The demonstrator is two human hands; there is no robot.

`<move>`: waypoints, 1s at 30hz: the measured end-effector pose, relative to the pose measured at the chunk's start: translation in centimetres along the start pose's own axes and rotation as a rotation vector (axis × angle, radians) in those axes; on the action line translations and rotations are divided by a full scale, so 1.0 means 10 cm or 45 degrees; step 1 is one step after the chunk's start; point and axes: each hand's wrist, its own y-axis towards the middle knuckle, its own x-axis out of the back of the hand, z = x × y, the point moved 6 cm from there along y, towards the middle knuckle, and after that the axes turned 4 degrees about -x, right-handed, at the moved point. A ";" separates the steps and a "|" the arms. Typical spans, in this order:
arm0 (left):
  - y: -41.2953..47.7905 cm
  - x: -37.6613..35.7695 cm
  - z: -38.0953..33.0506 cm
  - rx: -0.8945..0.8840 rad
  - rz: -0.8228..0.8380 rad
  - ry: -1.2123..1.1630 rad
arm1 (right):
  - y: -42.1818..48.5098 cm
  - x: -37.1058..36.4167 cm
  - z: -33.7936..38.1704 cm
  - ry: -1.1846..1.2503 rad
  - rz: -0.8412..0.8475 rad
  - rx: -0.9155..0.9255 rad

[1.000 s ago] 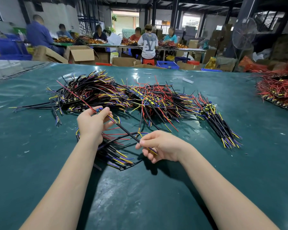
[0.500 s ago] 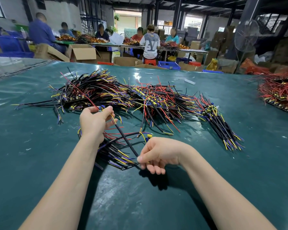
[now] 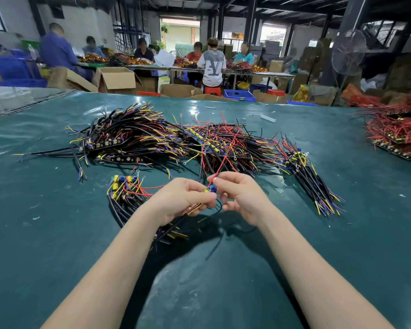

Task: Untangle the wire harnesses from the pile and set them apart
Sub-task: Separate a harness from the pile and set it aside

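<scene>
Here, I see the left hand [image 3: 183, 200] and right hand [image 3: 241, 198] both pinching one harness [image 3: 209, 190]. It sits between their curled fingers [image 3: 226, 178]

- Glossy green table cover [image 3: 57, 233] across the foreground.
- Beyond it, open cardboard boxes [image 3: 115, 78], a blue crate [image 3: 239, 95], a red stool [image 3: 211, 90].
- Farther back, long tables [image 3: 271, 74] with seated workers [image 3: 57, 51].
- At right, a standing fan [image 3: 347, 52] by a dark pillar [image 3: 351, 15].
- Daylight through a far doorway [image 3: 179, 34]; pale wall [image 3: 86, 22] at left.
</scene>
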 end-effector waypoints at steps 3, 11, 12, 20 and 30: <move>-0.02 -0.02 -0.01 -0.009 0.022 -0.088 | 0.01 -0.03 -0.01 0.083 -0.048 0.044; -0.03 -0.03 -0.09 -0.095 -0.025 -0.079 | 0.01 0.08 -0.03 0.174 -0.296 0.108; -0.03 -0.04 -0.11 -0.124 -0.032 -0.004 | 0.01 0.09 -0.03 0.186 -0.316 0.115; -0.03 -0.03 -0.13 -0.173 -0.070 -0.037 | 0.01 0.08 0.00 0.279 -0.333 0.177; -0.05 -0.13 -0.16 -0.263 0.062 -0.122 | 0.00 0.32 -0.04 0.756 -0.497 0.125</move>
